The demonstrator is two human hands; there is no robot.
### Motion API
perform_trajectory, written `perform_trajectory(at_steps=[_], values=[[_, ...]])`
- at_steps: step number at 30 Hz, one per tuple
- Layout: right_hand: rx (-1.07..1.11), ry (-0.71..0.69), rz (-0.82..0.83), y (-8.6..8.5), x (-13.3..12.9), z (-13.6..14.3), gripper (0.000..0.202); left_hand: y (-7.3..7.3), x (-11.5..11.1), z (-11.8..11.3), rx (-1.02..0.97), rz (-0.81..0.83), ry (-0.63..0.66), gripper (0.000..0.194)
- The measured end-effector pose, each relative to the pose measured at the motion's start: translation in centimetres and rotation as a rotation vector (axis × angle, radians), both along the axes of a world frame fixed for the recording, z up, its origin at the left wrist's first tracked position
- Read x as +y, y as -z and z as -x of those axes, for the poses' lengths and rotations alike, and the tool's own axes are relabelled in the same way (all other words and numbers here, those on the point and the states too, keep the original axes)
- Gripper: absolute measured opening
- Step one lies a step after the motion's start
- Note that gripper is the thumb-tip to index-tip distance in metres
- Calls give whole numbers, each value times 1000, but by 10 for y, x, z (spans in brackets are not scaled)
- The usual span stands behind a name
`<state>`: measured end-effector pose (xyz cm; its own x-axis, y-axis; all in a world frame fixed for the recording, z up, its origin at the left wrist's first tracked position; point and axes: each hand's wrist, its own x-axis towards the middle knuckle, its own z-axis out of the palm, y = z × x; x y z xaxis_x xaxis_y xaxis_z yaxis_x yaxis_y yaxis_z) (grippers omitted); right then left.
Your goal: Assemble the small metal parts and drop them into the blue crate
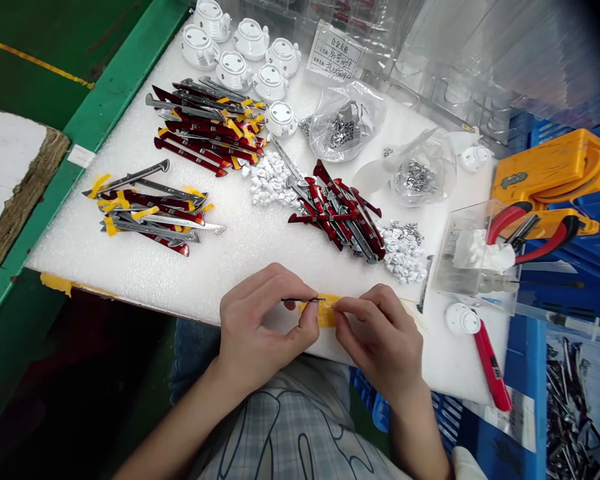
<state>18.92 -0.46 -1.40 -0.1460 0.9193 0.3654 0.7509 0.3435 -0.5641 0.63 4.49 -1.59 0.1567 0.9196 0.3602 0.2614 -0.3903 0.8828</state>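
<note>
My left hand (265, 330) pinches a thin dark strip-shaped part (293, 300) between thumb and forefinger, seen edge-on. Close to its right end, my right hand (383, 337) has thumb and fingertips pressed together; whatever is between them is too small to make out. Yellow tape (326, 315) lies on the foam's front edge, just behind the fingertips. Beyond the hands is a heap of red and grey blade-shaped parts (345, 217). Small white pieces (405, 257) are piled to its right, and more white pieces (270, 180) lie to its left.
Taped blade-shaped parts lie in a left pile (153, 213) and a back pile (207, 127). White teapot-shaped pots (250, 39) stand behind. Two bags (347, 123) hold tiny metal parts. At right are red-handled pliers (550, 243), a yellow tape dispenser (545, 173) and a red knife (493, 367).
</note>
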Motion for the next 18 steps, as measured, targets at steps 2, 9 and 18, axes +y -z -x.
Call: perform_trajectory(at_steps=[2,9,18], values=[[48,7,9,-1,0,-1,17,-1,0,0,17,-2,17,19],[292,182,-67,-2,-2,-3,21,-1,1,-2,118,-53,37,18],[266,109,-68,-2,2,5,27,3,-1,-3,167,-113,28,16]])
